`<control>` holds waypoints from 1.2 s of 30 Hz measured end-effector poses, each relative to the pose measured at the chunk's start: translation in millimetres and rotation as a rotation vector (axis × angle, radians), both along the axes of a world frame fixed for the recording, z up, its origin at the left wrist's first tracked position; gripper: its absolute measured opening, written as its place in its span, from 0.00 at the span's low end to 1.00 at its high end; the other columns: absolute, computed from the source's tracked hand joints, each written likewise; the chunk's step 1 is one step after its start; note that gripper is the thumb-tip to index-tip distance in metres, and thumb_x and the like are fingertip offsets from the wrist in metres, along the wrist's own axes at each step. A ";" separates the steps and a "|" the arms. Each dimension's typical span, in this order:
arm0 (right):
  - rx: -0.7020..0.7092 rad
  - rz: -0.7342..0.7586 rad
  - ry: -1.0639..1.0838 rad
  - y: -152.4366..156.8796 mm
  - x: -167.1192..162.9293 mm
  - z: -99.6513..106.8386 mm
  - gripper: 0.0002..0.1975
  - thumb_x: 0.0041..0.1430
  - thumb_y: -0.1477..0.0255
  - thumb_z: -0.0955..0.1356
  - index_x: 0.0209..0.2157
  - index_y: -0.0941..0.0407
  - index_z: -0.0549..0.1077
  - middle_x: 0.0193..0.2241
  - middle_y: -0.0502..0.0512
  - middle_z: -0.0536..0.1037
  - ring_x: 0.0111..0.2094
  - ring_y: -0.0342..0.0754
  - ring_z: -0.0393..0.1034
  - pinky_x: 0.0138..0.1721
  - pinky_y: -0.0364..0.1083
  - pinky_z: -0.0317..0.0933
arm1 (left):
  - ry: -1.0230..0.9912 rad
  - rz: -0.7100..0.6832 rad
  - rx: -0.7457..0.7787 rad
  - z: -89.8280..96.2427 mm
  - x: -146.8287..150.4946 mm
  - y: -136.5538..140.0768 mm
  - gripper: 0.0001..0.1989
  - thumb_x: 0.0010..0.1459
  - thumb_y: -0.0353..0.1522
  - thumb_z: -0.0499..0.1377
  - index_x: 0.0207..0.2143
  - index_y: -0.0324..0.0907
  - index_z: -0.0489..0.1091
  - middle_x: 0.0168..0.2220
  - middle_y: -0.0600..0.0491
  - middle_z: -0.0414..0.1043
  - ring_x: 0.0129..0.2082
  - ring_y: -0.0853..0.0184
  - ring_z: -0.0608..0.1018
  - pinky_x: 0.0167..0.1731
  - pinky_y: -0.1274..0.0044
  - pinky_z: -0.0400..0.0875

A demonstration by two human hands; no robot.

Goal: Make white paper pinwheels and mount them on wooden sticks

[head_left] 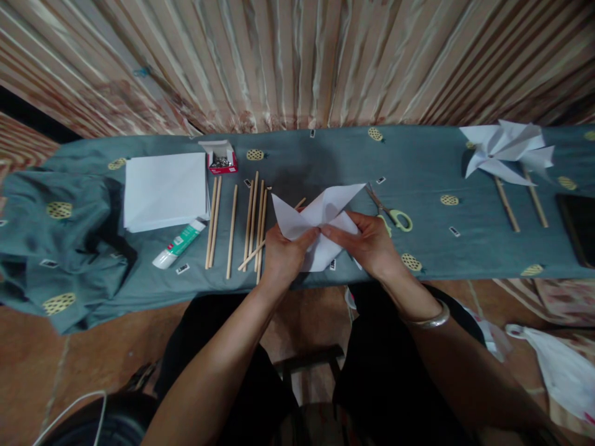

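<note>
Both my hands hold a white paper pinwheel (341, 197) near the table's front edge. My left hand (289, 253) is closed on its left side, thumb pressed at the middle. From the right, my right hand (372, 243) grips it too, its thumb tip meeting the other at the centre. Whether a pin sits under the thumbs is hidden. A thin wooden stick (252, 254) slants behind my left hand. Just right of my right hand lie scissors (400, 219) with light green handles, partly covered by that hand.
Several wooden sticks (231, 232) lie left of my hands. Beyond them are a paper stack (165, 189), a glue stick (180, 243) and an open red-and-white box (222, 162) of small metal pieces. Pinwheels on sticks (506, 152) lie far right, near a dark device (579, 226).
</note>
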State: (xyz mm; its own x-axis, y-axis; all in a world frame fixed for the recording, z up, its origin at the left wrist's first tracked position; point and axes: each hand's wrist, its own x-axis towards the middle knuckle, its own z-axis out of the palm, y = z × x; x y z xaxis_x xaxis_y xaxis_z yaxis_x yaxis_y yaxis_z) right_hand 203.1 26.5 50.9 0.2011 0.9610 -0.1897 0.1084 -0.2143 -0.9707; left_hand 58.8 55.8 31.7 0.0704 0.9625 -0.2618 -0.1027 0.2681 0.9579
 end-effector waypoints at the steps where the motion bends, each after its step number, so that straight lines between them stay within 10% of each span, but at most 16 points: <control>1: 0.016 0.009 -0.013 -0.2 0.7 1.7 0.17 0.45 0.57 0.75 0.29 0.56 0.79 0.23 0.49 0.76 0.24 0.43 0.65 0.22 0.43 0.58 | -0.009 0.011 -0.007 -0.8 0.0 0.4 0.19 0.40 0.34 0.70 0.37 0.37 0.76 0.33 0.49 0.81 0.33 0.61 0.80 0.35 0.73 0.75; 13: 0.141 -0.164 -0.047 7.3 43.1 -5.6 0.14 0.54 0.56 0.72 0.32 0.52 0.80 0.34 0.54 0.83 0.36 0.50 0.77 0.37 0.47 0.69 | -0.293 0.255 0.020 19.6 -35.8 30.7 0.14 0.34 0.28 0.71 0.28 0.39 0.75 0.30 0.53 0.80 0.35 0.64 0.82 0.42 0.74 0.77; 21: 0.175 0.131 -0.735 -3.6 51.7 -15.8 0.07 0.56 0.71 0.68 0.32 0.52 0.81 0.34 0.54 0.83 0.38 0.55 0.78 0.46 0.54 0.68 | -0.327 0.297 0.057 28.9 -54.3 38.2 0.16 0.35 0.25 0.72 0.31 0.42 0.76 0.32 0.54 0.81 0.43 0.60 0.82 0.47 0.72 0.77; 36: 0.218 0.217 -0.784 -2.1 42.7 -34.1 0.07 0.56 0.73 0.68 0.30 0.54 0.80 0.53 0.61 0.76 0.55 0.60 0.69 0.58 0.62 0.59 | -0.339 0.304 0.039 25.1 -50.8 35.4 0.18 0.35 0.25 0.71 0.34 0.38 0.78 0.30 0.53 0.81 0.34 0.66 0.82 0.41 0.76 0.77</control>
State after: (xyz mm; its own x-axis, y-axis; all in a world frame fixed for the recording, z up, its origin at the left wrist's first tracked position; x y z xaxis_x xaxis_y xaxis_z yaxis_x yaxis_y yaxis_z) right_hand 245.7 24.4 16.8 0.0034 0.9925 0.1223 0.7859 0.0730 -0.6140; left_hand 8.0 91.2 56.7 -0.1411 0.9615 -0.2359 -0.4804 0.1419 0.8655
